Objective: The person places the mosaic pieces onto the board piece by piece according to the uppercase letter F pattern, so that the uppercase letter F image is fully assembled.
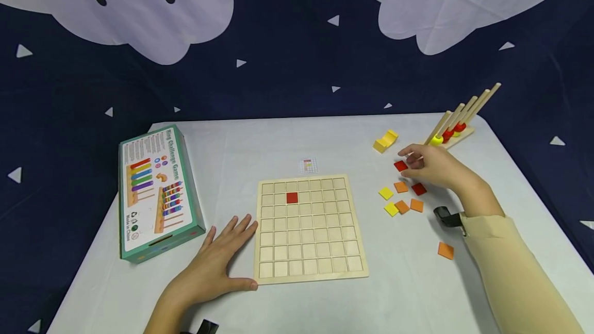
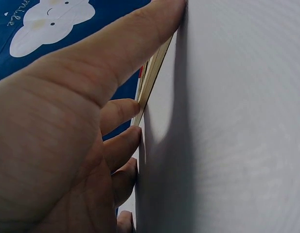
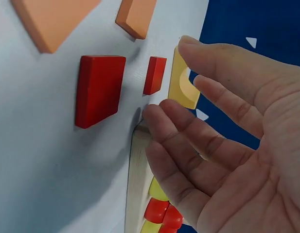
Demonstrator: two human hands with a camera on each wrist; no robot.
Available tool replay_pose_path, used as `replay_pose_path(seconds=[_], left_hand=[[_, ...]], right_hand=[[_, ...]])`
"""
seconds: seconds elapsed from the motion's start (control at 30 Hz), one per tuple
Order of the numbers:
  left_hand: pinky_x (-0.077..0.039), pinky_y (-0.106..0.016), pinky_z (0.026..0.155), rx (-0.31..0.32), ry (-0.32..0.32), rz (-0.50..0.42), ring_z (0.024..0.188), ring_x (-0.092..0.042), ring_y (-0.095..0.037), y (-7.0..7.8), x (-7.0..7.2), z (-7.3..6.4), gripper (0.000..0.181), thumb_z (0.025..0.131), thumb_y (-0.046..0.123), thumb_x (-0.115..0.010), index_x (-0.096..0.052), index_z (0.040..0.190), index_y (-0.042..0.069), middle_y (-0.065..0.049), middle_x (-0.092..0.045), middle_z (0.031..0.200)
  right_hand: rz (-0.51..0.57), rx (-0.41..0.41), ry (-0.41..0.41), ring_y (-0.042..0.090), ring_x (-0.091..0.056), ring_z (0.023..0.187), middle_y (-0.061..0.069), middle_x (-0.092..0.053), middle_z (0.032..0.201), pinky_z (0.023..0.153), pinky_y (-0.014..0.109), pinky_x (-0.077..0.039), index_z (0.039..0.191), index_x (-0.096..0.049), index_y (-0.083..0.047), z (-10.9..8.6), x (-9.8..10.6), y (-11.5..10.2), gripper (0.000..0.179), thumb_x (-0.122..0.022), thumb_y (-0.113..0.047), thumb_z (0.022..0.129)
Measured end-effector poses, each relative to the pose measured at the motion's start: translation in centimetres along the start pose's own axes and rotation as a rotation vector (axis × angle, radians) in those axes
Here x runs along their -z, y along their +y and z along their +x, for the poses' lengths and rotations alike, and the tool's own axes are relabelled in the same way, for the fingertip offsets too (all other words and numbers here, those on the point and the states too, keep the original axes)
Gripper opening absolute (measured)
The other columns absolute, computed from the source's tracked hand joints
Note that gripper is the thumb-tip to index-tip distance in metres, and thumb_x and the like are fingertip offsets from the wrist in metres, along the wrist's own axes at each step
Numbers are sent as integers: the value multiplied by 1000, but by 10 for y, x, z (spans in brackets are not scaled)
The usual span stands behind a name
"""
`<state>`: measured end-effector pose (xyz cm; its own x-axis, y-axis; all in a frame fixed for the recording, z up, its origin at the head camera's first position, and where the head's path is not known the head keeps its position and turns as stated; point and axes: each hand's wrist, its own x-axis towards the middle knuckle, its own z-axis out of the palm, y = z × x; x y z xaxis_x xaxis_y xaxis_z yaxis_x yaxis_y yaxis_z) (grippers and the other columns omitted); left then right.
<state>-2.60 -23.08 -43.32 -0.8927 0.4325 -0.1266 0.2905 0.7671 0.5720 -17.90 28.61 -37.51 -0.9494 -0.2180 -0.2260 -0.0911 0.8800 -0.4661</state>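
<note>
A wooden grid board (image 1: pixel 311 278) lies on the white table, with one red square tile (image 1: pixel 292 198) in a cell of its upper left part. My left hand (image 1: pixel 218 256) rests along the board's left edge, fingers spread, thumb at the lower corner; in the left wrist view the fingertips touch the board's side (image 2: pixel 153 73). My right hand (image 1: pixel 438 168) hovers by a loose red tile (image 1: pixel 400 166), thumb and fingers apart with nothing between them. In the right wrist view this red tile (image 3: pixel 155 75) stands clear of the fingers. Another red tile (image 1: pixel 419 188) lies below the hand.
Yellow tiles (image 1: pixel 386 193) and orange tiles (image 1: pixel 416 205) lie right of the board, one orange tile (image 1: pixel 446 250) apart. A small pattern card (image 1: pixel 308 165) lies behind the board. Beyond my right hand are a yellow notched block (image 1: pixel 385 141) and a peg rack (image 1: pixel 459 138) with beads. A game box (image 1: pixel 160 189) lies left.
</note>
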Motion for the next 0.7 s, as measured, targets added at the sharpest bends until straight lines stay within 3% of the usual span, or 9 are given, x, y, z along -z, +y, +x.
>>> replay_pose_path(seconds=[0.17, 0.37, 0.57, 0.7], left_hand=[[-7, -78, 128, 1, -3, -7, 167, -22, -40, -1, 0, 0, 118, 70, 61, -93, -37, 169, 29, 1, -31, 178], [-7, -77, 128, 1, -6, -7, 167, -21, -39, -2, 0, 0, 118, 70, 61, -93, -36, 169, 29, 1, -30, 178], [-7, -78, 128, -4, -4, -4, 167, -21, -39, -2, 0, 0, 118, 70, 61, -93, -36, 169, 30, 1, -30, 178], [-7, -78, 128, -4, -3, -2, 167, -22, -39, -2, 0, 0, 118, 70, 61, -93, -37, 169, 29, 1, -30, 178]], right_hand=[[8, -32, -13, 46, -70, 121, 32, -68, 137, 104, 62, -58, 145, -60, -2, 2, -1, 1, 54, -79, -20, 97], [28, -21, -10, 43, -73, 116, 30, -70, 132, 100, 59, -60, 143, -61, -1, 3, -3, 2, 54, -81, -21, 97], [53, -8, -13, 30, -74, 101, 24, -75, 119, 90, 45, -63, 139, -65, 1, 10, -7, 3, 53, -84, -19, 94], [39, -43, -23, 25, -68, 93, 17, -75, 109, 80, 33, -56, 132, -69, 0, 17, -7, 3, 48, -85, -21, 93]])
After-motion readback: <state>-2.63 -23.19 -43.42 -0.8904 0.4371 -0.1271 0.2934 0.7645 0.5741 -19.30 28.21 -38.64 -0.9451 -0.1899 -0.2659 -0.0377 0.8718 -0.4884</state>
